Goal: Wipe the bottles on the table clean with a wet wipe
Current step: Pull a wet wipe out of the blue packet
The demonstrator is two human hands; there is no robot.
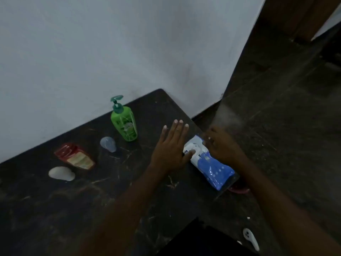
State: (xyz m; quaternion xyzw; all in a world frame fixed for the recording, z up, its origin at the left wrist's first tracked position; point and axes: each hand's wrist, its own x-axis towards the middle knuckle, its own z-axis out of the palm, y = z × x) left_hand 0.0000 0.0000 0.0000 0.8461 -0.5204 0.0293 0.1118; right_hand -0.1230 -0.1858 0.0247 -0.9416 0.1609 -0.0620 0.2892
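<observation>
bottles: 3 (green pump bottle, red bottle, small clear bottle) | wet wipe pack: 1 | white rounded object: 1

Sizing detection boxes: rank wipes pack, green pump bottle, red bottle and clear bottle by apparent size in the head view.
1. wipes pack, even partly covered
2. green pump bottle
3. red bottle, lying down; close to the green one, so that pair is unsure
4. clear bottle, plainly smallest

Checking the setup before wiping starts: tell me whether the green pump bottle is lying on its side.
No, the green pump bottle stands upright on the dark table, its pump head at the top.
</observation>
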